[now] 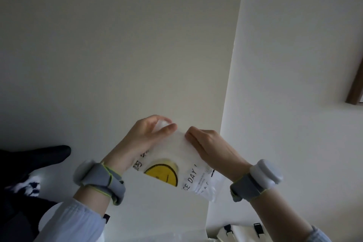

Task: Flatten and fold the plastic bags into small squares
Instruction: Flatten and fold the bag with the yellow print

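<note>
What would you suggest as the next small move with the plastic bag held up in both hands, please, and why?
Probably draw the hands apart to pull the top edge taut: the left hand and right hand pinch the translucent white plastic bag with the yellow smiley print close together, so it hangs crumpled, not flat.

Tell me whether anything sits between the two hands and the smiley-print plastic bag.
Nothing visible does. The left hand pinches the plastic bag at its upper edge, and the right hand grips that same edge right beside it. The bag hangs in the air between the wrists, in front of a white wall.
</note>
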Demonstrator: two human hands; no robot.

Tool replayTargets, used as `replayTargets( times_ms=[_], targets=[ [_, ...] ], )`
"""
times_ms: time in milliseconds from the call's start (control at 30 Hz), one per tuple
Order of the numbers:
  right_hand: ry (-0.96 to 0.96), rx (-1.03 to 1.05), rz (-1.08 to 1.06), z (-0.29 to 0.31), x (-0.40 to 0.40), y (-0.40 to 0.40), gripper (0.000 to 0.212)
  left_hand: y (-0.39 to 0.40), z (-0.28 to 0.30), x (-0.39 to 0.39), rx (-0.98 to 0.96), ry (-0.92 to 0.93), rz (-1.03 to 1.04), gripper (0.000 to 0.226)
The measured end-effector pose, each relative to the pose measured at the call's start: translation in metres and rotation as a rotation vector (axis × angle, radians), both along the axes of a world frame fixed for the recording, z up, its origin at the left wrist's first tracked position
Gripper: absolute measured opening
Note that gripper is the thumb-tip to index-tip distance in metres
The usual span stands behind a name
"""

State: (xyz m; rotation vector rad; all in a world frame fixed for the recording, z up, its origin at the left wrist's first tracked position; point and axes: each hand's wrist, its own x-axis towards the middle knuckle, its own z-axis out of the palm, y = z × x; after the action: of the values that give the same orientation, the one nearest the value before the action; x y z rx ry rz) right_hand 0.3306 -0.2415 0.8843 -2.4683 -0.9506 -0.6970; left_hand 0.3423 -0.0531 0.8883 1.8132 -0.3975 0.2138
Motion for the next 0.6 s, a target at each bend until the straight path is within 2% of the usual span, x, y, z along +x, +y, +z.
replayTargets(
  times_ms=[67,167,233,333,400,433,500,600],
  targets=[
    [0.060,0.048,0.033,-0.001,-0.001,0.002,0.030,-0.004,-0.001,-0.001,-0.014,-0.201,0.125,0.019],
    [0.257,0.129,0.034,-0.009,0.002,-0.009,0.042,0.004,-0.005,0.000,-0.021,-0.394,0.260,0.027],
    [0.312,0.149,-0.005,-0.021,0.003,-0.012,0.046,0.011,-0.013,-0.004,-0.002,-0.357,0.260,0.026],
    [0.301,0.181,-0.098,-0.046,0.007,-0.005,0.047,0.021,-0.043,-0.015,0.095,-0.062,0.139,0.027],
    [0.380,0.167,-0.097,-0.074,0.016,0.010,0.048,0.030,-0.083,-0.017,0.166,-0.016,0.216,0.025],
    [0.402,0.228,-0.104,-0.078,0.017,0.011,0.047,0.029,-0.093,-0.015,0.176,-0.105,0.304,0.023],
    [0.571,0.447,-0.101,-0.097,0.016,0.014,0.044,0.029,-0.114,-0.022,0.174,-0.181,0.461,0.024],
    [1.061,0.753,0.006,-0.131,0.012,0.015,0.034,0.038,-0.139,-0.025,0.209,-0.185,0.538,0.022]
  ],
)
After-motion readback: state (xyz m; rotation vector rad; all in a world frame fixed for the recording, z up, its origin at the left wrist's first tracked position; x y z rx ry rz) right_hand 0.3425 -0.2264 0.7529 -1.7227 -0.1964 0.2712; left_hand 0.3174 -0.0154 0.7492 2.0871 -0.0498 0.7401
